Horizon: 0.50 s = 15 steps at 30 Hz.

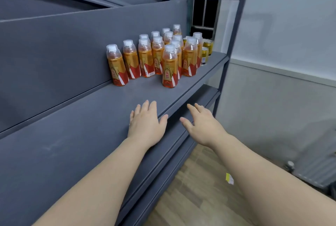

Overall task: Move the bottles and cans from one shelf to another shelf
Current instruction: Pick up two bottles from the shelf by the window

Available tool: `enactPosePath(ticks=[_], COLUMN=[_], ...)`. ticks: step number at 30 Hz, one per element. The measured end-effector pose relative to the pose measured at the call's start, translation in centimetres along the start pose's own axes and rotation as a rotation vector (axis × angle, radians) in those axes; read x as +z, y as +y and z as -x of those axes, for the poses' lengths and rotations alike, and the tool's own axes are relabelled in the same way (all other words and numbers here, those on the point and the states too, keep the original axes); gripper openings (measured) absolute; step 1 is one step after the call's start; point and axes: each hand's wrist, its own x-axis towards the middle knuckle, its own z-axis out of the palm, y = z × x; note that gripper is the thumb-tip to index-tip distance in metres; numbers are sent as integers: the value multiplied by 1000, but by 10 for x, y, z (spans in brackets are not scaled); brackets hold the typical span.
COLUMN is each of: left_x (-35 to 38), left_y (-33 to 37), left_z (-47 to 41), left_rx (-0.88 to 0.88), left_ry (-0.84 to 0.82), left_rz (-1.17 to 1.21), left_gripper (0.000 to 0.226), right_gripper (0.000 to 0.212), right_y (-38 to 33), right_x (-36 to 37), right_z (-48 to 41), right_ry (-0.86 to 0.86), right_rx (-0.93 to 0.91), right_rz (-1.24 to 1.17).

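Both hands empty rn. Left hand (147,124) is flat, fingers straight and spread, over the grey shelf (81,126) by its front edge; can't tell if it's touching. Right hand (201,126) hangs just off that edge, fingers relaxed, gripping nothing. Orange bottles (160,56) w/ white caps stand bunched well past the fingertips, further along the same shelf. Gold cans (206,53) sit beyond them at the far end.

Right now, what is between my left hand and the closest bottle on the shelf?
Only bare grey shelf. In the head view, the stretch from the left hand to the front bottle holds no other thing.
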Motion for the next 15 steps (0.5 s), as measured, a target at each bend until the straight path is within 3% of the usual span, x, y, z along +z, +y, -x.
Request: enactPosePath(ticks=[15], left_x=[8], left_y=[-27], left_z=[-137], left_rx=[-61], left_ry=[27], left_rz=[60], left_gripper=[71], right_gripper=[71], right_y=[-2], right_x=[-10], right_z=[-143], right_ry=[1], right_rx=[-3], right_rz=[17])
